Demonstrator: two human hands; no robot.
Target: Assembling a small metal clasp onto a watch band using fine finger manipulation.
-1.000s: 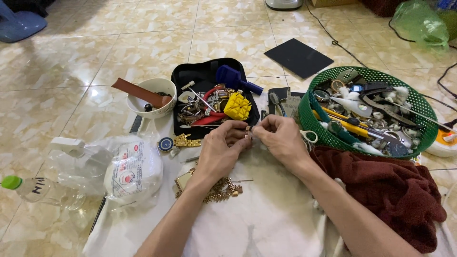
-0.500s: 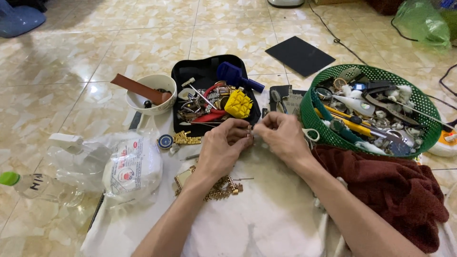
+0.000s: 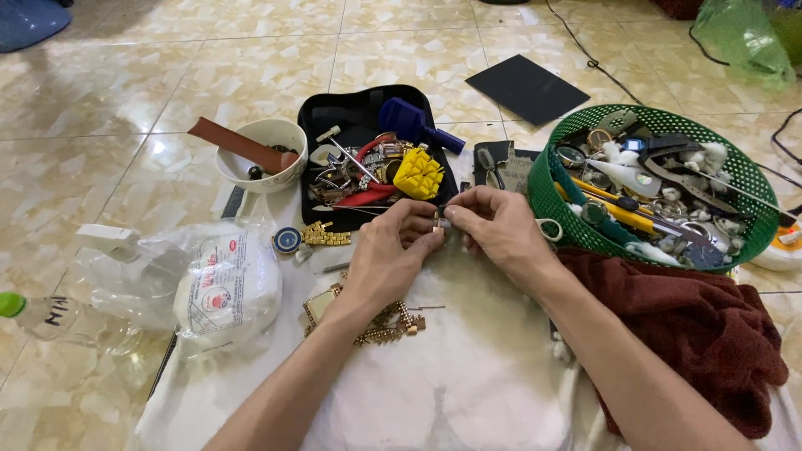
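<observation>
Both hands meet over a white cloth on the tiled floor. My left hand and my right hand pinch one small metal part between their fingertips; its exact kind is too small to tell. Under my left wrist lies a gold watch with a link bracelet. Just beyond the hands sits an open black tool case holding a yellow block, a blue-handled tool, red pliers and several metal pieces.
A green mesh basket full of tools and watch parts stands at right, a dark red towel below it. A white bowl with a brown strap sits at left, plus a plastic bag, a clear bottle and a black pad.
Both hands stay joined on the small part with only slight finger shifts. Nothing else has moved.
</observation>
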